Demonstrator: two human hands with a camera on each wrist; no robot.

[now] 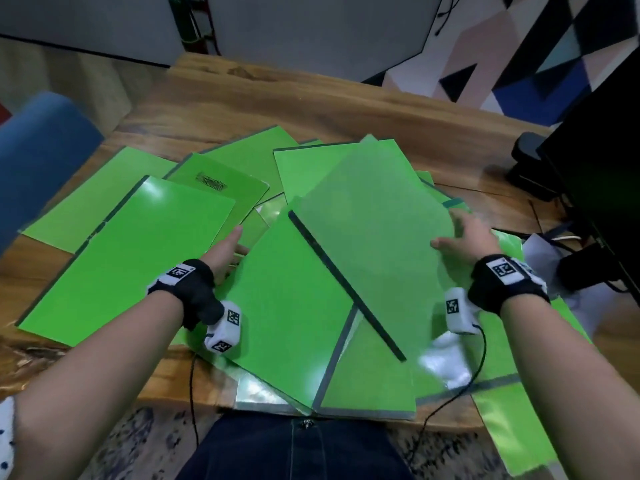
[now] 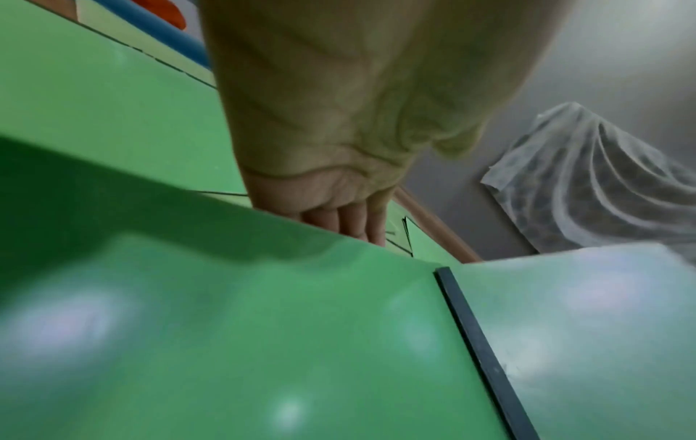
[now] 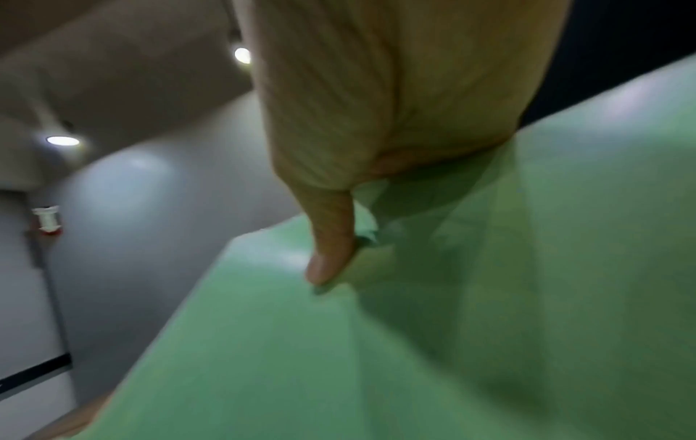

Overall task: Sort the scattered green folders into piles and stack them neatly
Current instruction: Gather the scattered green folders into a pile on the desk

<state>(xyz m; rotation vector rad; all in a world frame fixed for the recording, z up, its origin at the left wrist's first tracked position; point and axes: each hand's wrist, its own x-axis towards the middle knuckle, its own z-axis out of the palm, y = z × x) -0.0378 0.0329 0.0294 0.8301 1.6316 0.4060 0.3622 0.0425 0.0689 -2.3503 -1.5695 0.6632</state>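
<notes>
Much is hidden from us. The left hand (image 1: 227, 249) reaches under the far edge of an open green folder (image 1: 287, 299) lying near the table's front edge; our left wrist view shows only the fingers (image 2: 354, 220) disappearing behind that edge, so we cannot tell whether they curl round it. The right hand (image 1: 465, 240) grips the folder's frosted cover (image 1: 377, 237), lifted off the pile: thumb (image 3: 331, 250) on top, the other fingers under the sheet, dim shapes through the plastic. Both wrist views are blurred.

The green folders (image 1: 128, 237) lie scattered and overlapping across the wooden table (image 1: 242, 98), at all angles, most closed. They are bright glossy green with dark grey spines. The open one has a black spine strip (image 1: 346, 285) running diagonally between its green back and the raised cover. One folder at far left carries a dark mark, possibly a label (image 1: 211, 183), too blurred to read. Several at lower right hang over the table edge, cut off by the frame.

A black monitor (image 1: 602, 168) stands at right, a blue chair (image 1: 38, 150) at left.
</notes>
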